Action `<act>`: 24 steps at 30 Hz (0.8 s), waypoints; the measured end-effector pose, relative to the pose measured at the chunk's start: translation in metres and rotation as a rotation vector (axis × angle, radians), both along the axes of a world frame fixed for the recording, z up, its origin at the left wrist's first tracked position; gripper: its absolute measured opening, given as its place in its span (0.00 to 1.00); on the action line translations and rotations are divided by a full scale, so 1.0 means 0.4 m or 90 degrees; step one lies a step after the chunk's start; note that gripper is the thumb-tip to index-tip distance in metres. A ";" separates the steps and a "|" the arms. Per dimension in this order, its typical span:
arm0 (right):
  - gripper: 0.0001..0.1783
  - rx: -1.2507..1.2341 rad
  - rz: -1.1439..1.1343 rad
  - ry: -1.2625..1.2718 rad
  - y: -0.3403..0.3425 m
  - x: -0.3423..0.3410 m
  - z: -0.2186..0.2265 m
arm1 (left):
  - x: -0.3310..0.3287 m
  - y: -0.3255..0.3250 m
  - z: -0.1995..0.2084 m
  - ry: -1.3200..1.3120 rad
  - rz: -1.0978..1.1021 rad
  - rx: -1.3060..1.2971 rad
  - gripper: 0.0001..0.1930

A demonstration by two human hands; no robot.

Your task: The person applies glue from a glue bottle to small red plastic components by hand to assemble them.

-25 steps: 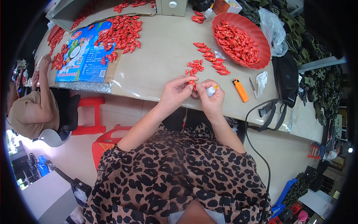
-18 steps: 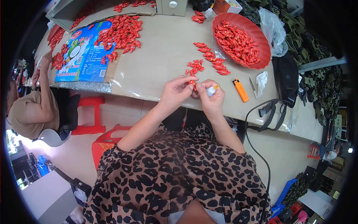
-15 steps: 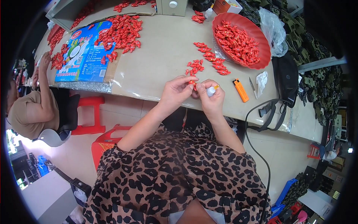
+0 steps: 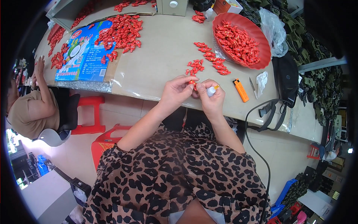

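Observation:
My left hand point(image 4: 175, 92) pinches a small glossy red figurine point(image 4: 192, 83) between thumb and fingertips, just above the table's near edge. Close against it, my right hand point(image 4: 212, 103) is closed round a small white squeeze bottle point(image 4: 211, 91) with a yellow tip. The right fingertips meet the left ones beside the figurine and partly hide it. Directly beyond my hands lies a cluster of small red pieces point(image 4: 194, 67). A slanting row of longer red figurines point(image 4: 220, 67) runs along its right side.
A red scalloped bowl point(image 4: 264, 41) heaped with red pieces stands far right. Nearer lie an orange lighter point(image 4: 241, 90), a small blade point(image 4: 253, 87) and crumpled tissue point(image 4: 262, 83). A black strapped bag point(image 4: 285, 80) edges the right side. At left, red pieces cover blue cardboard point(image 4: 87, 67) beside a seated co-worker point(image 4: 35, 108).
The co-worker's hand at the far left has lifted, its fingers now spread upward. My two hands, the figurine and the bottle hold the same place.

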State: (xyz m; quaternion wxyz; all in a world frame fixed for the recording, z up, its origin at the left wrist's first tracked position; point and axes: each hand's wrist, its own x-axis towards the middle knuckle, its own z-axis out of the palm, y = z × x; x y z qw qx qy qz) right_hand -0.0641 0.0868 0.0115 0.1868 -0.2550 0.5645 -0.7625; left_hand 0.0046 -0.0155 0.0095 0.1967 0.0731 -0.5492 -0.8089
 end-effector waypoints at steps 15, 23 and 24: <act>0.04 -0.016 0.032 0.075 0.018 -0.026 -0.012 | 0.005 -0.014 -0.017 0.050 -0.001 -0.020 0.13; 0.06 -0.015 0.040 0.050 0.022 -0.025 -0.011 | 0.006 -0.012 -0.016 0.067 0.004 -0.065 0.14; 0.06 -0.014 0.039 0.050 0.023 -0.026 -0.012 | 0.006 -0.012 -0.015 0.065 0.005 -0.067 0.14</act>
